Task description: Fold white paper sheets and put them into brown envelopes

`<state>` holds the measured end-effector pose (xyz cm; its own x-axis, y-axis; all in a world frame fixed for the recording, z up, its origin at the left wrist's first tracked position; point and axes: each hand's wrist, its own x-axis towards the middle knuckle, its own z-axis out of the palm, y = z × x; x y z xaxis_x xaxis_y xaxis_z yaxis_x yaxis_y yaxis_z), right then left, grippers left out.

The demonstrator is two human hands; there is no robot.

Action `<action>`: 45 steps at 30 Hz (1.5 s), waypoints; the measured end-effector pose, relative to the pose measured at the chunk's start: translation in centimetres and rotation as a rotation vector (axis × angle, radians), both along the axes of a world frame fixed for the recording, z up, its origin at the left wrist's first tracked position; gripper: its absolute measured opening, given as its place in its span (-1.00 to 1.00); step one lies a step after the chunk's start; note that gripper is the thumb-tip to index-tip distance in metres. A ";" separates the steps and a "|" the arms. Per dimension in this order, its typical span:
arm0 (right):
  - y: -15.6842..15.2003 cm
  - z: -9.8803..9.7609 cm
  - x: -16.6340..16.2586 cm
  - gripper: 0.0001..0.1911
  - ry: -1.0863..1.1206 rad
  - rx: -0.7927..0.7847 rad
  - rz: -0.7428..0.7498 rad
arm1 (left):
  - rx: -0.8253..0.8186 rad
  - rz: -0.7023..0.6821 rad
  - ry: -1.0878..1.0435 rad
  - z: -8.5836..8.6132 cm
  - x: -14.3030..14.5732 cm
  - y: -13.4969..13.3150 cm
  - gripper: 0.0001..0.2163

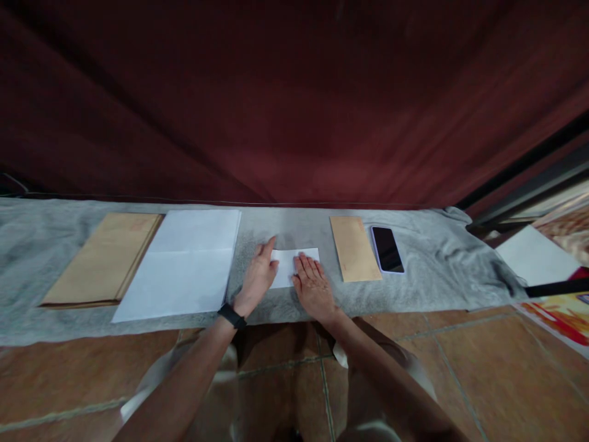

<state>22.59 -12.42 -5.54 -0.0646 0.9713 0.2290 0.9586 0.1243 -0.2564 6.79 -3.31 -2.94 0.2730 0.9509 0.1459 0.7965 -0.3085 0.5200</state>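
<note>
on grey cloth (288, 227), small white paper (284, 270) runs left to right; right hand (314, 286) flat atop, left hand (258, 274) half-spread, neither gripping; tan envelope's (355, 248) print illegible.

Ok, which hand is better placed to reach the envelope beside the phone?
Probably the right hand: it rests on the small white paper, nearer the envelope; the left hand sits farther away.

Light was dim and diffuse, its source out of view. The red curtain (294, 123) sank almost to black along the top, while the white sheets (184, 264) showed brightest. Shadow darkened the tiled floor (285, 362) below the grey cloth (432, 276). Wide-angle stretching distorted both sides, and fine detail on the left hand (257, 275) and right hand (315, 290) looked soft.
</note>
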 end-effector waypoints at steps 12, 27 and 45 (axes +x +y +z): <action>-0.6 -1.0 0.2 -0.34 -0.132 -0.029 0.030 | 0.129 -0.290 0.162 -2.2 4.1 -6.1 -0.37; -0.8 -1.3 2.4 -0.43 -0.096 0.082 -0.109 | 0.197 -0.143 0.356 -2.8 2.2 -5.4 -0.41; 0.3 0.2 0.7 -0.44 0.001 0.029 0.105 | 0.141 -0.124 0.423 -1.9 0.7 -4.9 -0.48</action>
